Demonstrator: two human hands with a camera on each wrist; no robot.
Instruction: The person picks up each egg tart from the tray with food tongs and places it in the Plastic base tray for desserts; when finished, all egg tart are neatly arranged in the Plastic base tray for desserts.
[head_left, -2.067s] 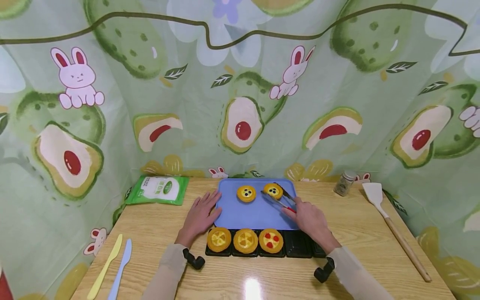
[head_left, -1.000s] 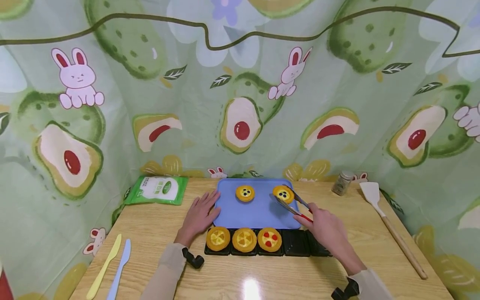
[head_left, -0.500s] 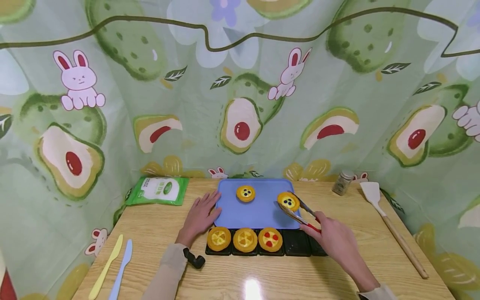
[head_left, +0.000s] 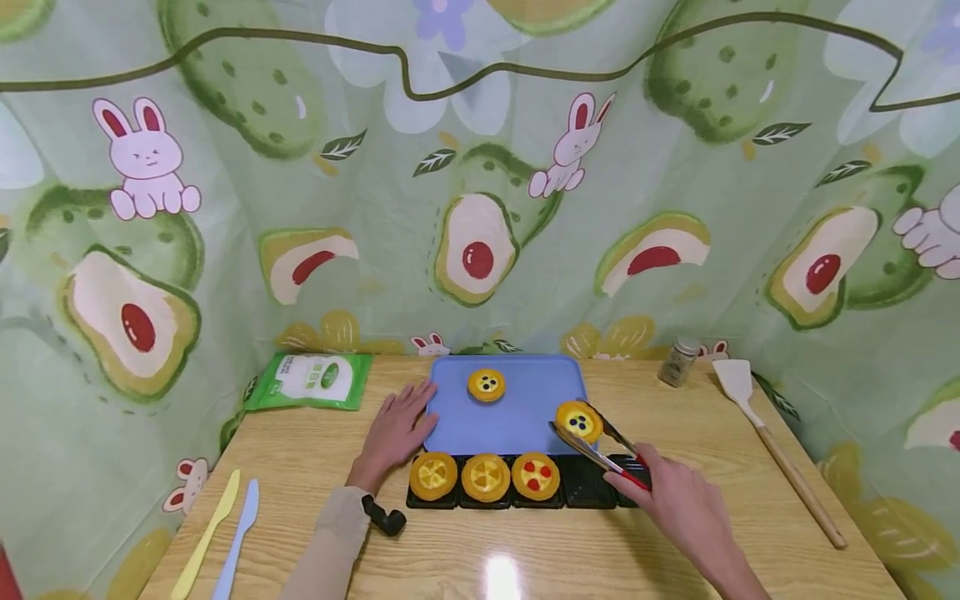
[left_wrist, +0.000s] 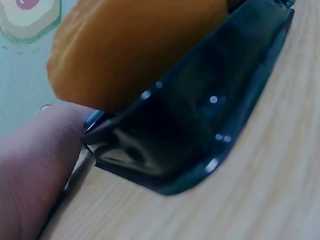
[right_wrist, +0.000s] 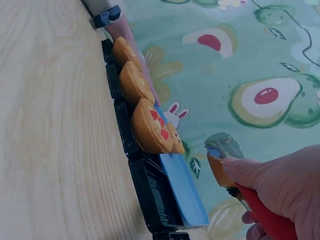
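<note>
Where avocado-print cloth [head_left: 480, 208] walls the wooden tabletop [head_left: 315, 467], we see the left hand [head_left: 393, 433] flat, right-hand fingers [head_left: 637, 477] clamped on tongs [head_left: 596, 446].

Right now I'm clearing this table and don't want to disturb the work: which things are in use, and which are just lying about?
In use:
tongs in the right hand
blueberry tart gripped by the tongs
blue tray, touched by the left hand
black tray with three tarts

Lying about:
green pouch
spice jar
spatula
two plastic knives
</note>
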